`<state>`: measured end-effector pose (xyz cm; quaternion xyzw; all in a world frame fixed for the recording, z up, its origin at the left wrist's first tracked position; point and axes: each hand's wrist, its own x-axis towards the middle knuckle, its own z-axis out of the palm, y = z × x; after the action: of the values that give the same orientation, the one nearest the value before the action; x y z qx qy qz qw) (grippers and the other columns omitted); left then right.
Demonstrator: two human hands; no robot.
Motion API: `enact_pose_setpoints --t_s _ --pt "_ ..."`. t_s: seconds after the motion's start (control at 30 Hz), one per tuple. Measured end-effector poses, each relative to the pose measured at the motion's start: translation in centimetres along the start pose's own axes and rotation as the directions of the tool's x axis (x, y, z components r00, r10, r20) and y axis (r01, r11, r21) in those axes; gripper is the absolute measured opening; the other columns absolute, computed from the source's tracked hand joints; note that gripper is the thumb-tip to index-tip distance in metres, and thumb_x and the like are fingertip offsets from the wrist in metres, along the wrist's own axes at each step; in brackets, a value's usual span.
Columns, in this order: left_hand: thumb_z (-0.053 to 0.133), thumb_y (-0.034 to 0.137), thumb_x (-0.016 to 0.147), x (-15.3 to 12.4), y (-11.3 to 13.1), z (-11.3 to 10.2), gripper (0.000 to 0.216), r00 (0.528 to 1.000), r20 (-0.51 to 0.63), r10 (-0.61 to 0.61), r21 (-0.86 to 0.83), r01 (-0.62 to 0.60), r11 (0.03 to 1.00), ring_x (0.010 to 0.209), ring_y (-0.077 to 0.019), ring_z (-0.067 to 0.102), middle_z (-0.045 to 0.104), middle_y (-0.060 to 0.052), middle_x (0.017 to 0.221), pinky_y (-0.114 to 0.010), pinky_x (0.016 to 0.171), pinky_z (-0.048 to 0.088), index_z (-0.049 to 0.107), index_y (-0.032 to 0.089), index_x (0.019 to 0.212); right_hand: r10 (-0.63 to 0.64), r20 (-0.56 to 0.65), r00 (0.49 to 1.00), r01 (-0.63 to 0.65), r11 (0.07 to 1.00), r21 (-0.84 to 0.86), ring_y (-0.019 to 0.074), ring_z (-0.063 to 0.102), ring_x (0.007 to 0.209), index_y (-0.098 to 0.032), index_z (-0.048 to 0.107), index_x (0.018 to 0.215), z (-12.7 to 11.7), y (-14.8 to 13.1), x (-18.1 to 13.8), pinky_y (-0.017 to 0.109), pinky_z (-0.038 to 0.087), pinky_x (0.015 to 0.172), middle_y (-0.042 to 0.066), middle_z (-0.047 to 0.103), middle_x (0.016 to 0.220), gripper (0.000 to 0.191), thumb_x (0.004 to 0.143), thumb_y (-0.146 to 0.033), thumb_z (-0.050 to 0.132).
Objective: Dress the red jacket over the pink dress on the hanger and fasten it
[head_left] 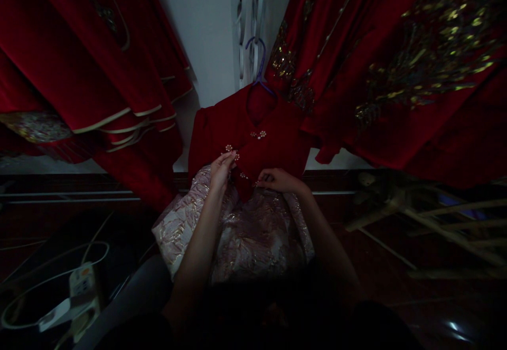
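A red top (222,123) hangs in the middle of the scene from a purple hanger (261,65), its collar at the far side and its front toward the wearer of the camera. The hanger's hook is up at a white metal rail (256,1) in front of a pale wall (198,17). The left hand (222,170) is at the front of the top, its thumb and fingers pinched on the red top beside a beaded flower (236,155). The right hand (279,180) is lower and to the right, its fingers bent together at the top's lower edge; it is too dark to tell whether they grasp anything. A beaded trim (258,135) sits below the collar, and another small ornament (243,176) lies between the 2 hands. A pale, shiny, crinkled fabric (180,228) spreads beneath the forearms, on the near side of the top.

Red garments hang on both sides: the left ones (99,59) have light-edged hems, the right ones (368,139) gold sequins. At the near left is a white power strip (82,281) with a cable (24,292); at the right stands a wooden frame (443,223), partly blurred.
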<state>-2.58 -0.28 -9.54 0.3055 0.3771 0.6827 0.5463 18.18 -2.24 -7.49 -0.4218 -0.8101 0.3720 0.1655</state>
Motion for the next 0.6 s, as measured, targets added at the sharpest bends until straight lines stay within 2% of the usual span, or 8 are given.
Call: enact_pose_setpoints --t_s 0.3,0.43,0.47,0.53,0.57,0.6 --pt "0.083 0.038 0.053 0.0 -0.1 -0.3 0.036 0.999 -0.02 0.043 0.047 -0.042 0.998 0.067 -0.0092 0.062 0.069 0.0 0.079 -0.022 0.065 0.049 0.066 0.018 0.077 0.002 0.007 1.0 -0.002 1.0 0.008 0.0129 0.061 0.069 -0.014 0.064 0.088 -0.1 0.0 -0.1 0.024 0.046 0.063 0.005 0.068 0.078 0.031 0.08 -0.044 0.061" --pt "0.072 0.052 0.066 0.0 0.0 0.8 0.039 0.997 0.078 -0.026 0.209 0.01 0.978 0.063 -0.0109 0.059 0.068 -0.001 0.076 -0.023 0.06 0.048 0.068 0.017 0.082 0.003 0.018 1.0 -0.003 1.0 0.002 0.0133 0.062 0.071 -0.014 0.065 0.089 -0.4 -0.2 -0.4 0.024 0.046 0.065 0.006 0.069 0.08 0.032 0.08 -0.044 0.061" --pt "0.068 0.055 0.069 0.1 0.2 1.3 0.04 0.993 0.117 0.001 0.277 -0.033 0.96 0.065 -0.0123 0.06 0.068 -0.002 0.075 -0.024 0.062 0.049 0.068 0.016 0.081 0.007 0.029 1.0 -0.007 1.0 0.003 0.0135 0.062 0.072 -0.014 0.065 0.089 -0.6 -0.2 -0.5 0.024 0.047 0.066 0.006 0.069 0.081 0.032 0.08 -0.045 0.061" --pt "0.064 0.053 0.075 0.3 1.1 2.7 0.037 0.962 0.231 0.146 0.401 -0.231 0.887 0.073 -0.0153 0.062 0.069 -0.004 0.079 -0.027 0.07 0.05 0.069 0.016 0.083 0.018 0.064 0.998 -0.018 1.0 0.007 0.0141 0.063 0.073 -0.014 0.066 0.089 -1.0 -0.1 -0.9 0.025 0.047 0.067 0.006 0.07 0.083 0.033 0.079 -0.045 0.062" --pt "0.063 0.049 0.077 0.4 1.7 3.5 0.033 0.92 0.301 0.249 0.449 -0.367 0.814 0.08 -0.0167 0.062 0.069 -0.005 0.085 -0.028 0.076 0.05 0.069 0.017 0.086 0.024 0.086 0.996 -0.024 1.0 0.008 0.0144 0.063 0.075 -0.015 0.067 0.09 -1.4 0.0 -1.1 0.025 0.048 0.068 0.006 0.071 0.084 0.032 0.079 -0.045 0.062" --pt "0.062 0.044 0.08 0.5 2.4 4.3 0.03 0.86 0.388 0.332 0.491 -0.497 0.715 0.088 -0.0183 0.062 0.068 -0.007 0.094 -0.031 0.082 0.049 0.069 0.018 0.092 0.03 0.105 0.994 -0.03 1.0 0.005 0.0149 0.064 0.076 -0.015 0.068 0.09 -1.7 0.0 -1.4 0.026 0.048 0.07 0.006 0.071 0.086 0.032 0.08 -0.045 0.061"
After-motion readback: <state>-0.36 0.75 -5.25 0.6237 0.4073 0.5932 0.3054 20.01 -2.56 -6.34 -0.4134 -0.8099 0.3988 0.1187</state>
